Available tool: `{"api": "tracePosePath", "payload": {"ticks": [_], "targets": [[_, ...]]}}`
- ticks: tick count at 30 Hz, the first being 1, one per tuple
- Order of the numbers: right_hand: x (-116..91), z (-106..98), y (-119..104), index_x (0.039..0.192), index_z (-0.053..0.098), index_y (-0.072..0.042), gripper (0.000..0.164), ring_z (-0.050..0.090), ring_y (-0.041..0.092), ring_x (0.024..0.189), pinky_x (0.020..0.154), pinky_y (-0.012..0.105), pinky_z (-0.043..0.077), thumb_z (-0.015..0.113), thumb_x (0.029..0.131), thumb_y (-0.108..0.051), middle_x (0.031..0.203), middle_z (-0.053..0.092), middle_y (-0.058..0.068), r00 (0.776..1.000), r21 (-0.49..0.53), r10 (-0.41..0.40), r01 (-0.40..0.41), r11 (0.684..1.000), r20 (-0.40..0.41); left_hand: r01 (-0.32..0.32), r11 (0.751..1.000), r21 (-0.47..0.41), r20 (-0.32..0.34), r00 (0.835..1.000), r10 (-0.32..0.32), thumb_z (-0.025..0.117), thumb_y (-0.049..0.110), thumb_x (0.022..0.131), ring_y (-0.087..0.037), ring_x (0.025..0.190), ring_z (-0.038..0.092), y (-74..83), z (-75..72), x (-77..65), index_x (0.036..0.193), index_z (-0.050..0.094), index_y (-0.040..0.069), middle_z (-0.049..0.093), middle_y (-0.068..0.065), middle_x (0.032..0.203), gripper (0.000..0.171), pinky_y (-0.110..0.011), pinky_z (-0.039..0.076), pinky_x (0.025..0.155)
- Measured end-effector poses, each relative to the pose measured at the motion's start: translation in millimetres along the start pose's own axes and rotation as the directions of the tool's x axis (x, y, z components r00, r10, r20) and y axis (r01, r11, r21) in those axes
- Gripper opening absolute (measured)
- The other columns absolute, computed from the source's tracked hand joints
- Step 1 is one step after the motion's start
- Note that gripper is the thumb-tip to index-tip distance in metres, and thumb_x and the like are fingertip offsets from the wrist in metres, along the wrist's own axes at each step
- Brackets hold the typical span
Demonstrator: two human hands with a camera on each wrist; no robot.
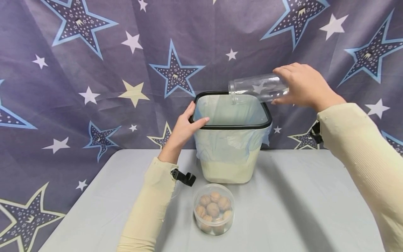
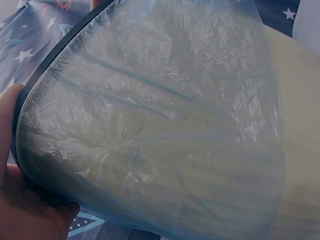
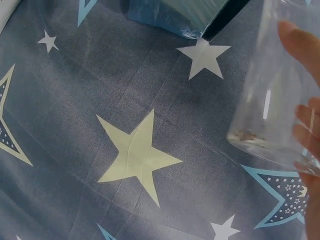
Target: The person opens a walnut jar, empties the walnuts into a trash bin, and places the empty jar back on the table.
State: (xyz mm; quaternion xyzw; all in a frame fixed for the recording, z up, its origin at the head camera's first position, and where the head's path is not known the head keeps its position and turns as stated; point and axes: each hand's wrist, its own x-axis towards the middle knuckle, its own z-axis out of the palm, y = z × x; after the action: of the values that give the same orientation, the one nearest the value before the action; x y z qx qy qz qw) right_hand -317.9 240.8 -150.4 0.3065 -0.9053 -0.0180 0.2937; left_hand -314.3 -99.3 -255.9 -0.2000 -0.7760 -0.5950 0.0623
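In the head view a cream trash bin with a black rim and a bluish translucent liner stands on the table. My left hand grips the rim at its left side, thumb over the edge; the left wrist view shows the liner folded down outside. My right hand holds a clear plastic jar around its base end. The jar lies nearly level, its open mouth over the bin's opening. Brownish crumbs sit by the jar's bottom in the right wrist view.
A round clear tub holding several walnuts stands on the pale table just in front of the bin. Behind the table hangs a dark star-patterned cloth. Each sleeve has a black wrist strap.
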Motion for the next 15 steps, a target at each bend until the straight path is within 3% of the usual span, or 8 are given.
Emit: {"api": "tracePosePath", "payload": {"ticks": [8,15], "targets": [[-0.4,-2.7,0.0,0.123,0.052,0.007,0.080,0.050,0.043,0.108,0.096,0.054,0.035,0.086,0.057,-0.022,0.119,0.057,0.026,0.992,-0.043,-0.090,0.087,0.995,-0.089,0.004,1.000,0.006,0.000,1.000,-0.004,0.065,0.024,0.088,-0.009,0.143,0.004,1.0,0.3,-0.2,0.150,0.012,0.004,0.007,-0.002,0.158,0.084,-0.029,0.012,0.115],[-2.5,-1.3,1.2,0.121,0.053,0.008,0.080,0.051,0.043,0.107,0.097,0.053,0.036,0.087,0.055,-0.022,0.117,0.058,0.026,0.988,-0.043,-0.097,0.093,0.995,-0.119,0.003,1.000,0.012,0.002,1.000,-0.003,0.065,0.026,0.088,-0.010,0.143,0.004,-0.3,0.3,0.3,0.150,0.012,0.004,0.007,-0.002,0.158,0.084,-0.030,0.012,0.116]]}}
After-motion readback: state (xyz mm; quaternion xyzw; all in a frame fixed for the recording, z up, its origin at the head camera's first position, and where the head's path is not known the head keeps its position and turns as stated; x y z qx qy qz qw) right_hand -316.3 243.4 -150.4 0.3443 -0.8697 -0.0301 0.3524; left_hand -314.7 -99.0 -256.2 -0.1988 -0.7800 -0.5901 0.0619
